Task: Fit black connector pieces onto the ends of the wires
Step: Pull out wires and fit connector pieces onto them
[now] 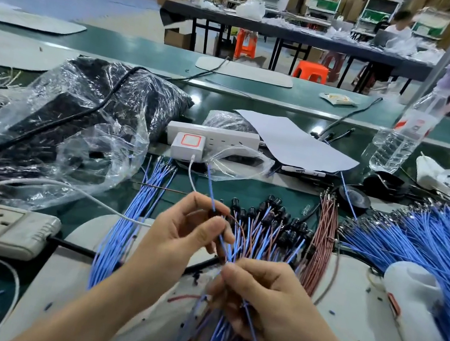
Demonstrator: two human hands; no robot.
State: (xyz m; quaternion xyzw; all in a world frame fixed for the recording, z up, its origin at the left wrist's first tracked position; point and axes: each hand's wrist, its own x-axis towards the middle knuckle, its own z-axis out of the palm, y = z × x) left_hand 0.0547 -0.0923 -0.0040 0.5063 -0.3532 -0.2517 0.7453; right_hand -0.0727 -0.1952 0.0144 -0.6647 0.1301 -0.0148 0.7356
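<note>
Fingers of left hand and right hand pinch, seemingly, one blue wire; black connectors crowd behind.

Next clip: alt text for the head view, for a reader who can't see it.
Left hand and right hand pinch a thin blue wire between them above a fanned bunch of wires tipped with black connectors. Loose blue wire bundles lie on either side, with a clear plastic bag of dark parts at left.
</note>
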